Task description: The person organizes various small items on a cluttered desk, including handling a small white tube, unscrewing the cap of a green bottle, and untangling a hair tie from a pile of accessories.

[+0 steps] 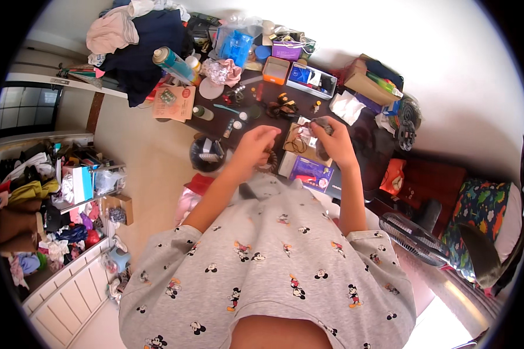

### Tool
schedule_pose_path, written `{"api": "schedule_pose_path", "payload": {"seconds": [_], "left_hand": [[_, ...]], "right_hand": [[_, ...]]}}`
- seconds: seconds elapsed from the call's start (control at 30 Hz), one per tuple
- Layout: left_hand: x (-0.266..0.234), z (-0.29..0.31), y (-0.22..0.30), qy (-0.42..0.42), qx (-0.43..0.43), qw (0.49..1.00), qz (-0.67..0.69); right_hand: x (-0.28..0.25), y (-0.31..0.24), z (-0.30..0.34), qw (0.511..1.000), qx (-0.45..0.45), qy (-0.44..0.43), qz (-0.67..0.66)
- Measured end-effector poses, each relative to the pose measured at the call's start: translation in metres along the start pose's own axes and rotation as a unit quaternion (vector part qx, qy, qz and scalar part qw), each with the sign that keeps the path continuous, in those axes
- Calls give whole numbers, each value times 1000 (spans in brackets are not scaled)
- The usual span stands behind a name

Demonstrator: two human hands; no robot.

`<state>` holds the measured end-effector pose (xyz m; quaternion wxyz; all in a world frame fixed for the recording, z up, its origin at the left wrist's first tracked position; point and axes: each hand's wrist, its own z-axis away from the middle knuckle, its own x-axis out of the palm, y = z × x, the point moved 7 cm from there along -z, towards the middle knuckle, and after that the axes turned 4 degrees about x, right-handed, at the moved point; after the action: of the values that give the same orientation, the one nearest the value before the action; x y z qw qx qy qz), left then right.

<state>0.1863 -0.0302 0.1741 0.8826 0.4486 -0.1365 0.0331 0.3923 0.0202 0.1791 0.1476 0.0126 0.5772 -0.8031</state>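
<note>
My left hand [256, 150] is raised over the desk's near edge, its thumb and fingers pinched together and slightly blurred; what they hold, if anything, is too small to make out. To its right, my right hand [339, 145] grips a dark grey-brown, soft-looking bundle [322, 124] whose kind I cannot tell. A gap separates the two hands. Below and between them lies a brown cardboard box [300, 129] with a thin dark cord [297, 145] on it. Closer to my body is a purple box [311, 173] with printed pictures.
Small bottles [202, 112], a black cable bundle [282, 107], an orange box [276, 71] and a white tissue [347, 107] crowd the dark desk [244, 96]. A black bin [207, 152] stands at its left front. On the right is a fan [414, 237].
</note>
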Motion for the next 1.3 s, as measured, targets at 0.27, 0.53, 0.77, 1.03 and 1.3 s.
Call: {"api": "schedule_pose_path", "payload": {"seconds": [0.27, 0.53, 0.77, 1.03, 1.3], "left_hand": [[-25, -13, -65, -31, -16, 984, 173], [-25, -4, -79, 15, -47, 989, 138], [3, -2, -57, -58, -38, 926, 371], [45, 2, -13, -177, 49, 893, 410], [50, 11, 6, -157, 120, 922, 333]], "right_hand": [[-50, 161, -34, 982, 92, 64, 153], [-47, 222, -43, 968, 155, 81, 180], [-37, 114, -13, 973, 12, 183, 140], [36, -73, 54, 943, -277, 36, 180], [38, -81, 52, 911, -325, 131, 218]]}}
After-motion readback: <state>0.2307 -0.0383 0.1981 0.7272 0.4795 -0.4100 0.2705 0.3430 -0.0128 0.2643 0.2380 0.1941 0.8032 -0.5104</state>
